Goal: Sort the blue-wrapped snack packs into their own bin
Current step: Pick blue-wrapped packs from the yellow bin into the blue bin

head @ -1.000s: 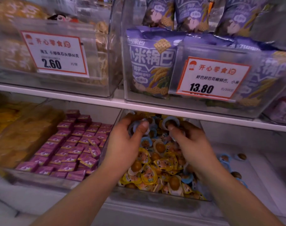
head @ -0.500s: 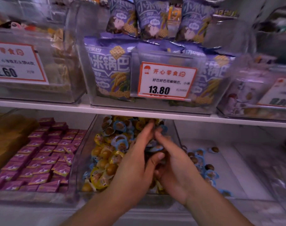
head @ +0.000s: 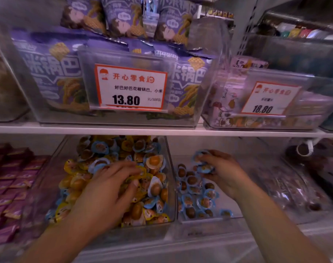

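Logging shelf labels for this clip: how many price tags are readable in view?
2. The 13.80 tag fronts the purple-bag bin, upper centre; the 18.80 tag fronts the bin to its right. Others may lie outside the frame.

"13.80" on middle price card (head: pixel 131 88); "18.80" on right price card (head: pixel 269 99).

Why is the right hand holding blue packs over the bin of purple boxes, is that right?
Not quite. The right hand does hold blue packs, but over the bin right of the mixed bin, where only blue packs lie. The purple boxes sit far to the left, as the head view shows.
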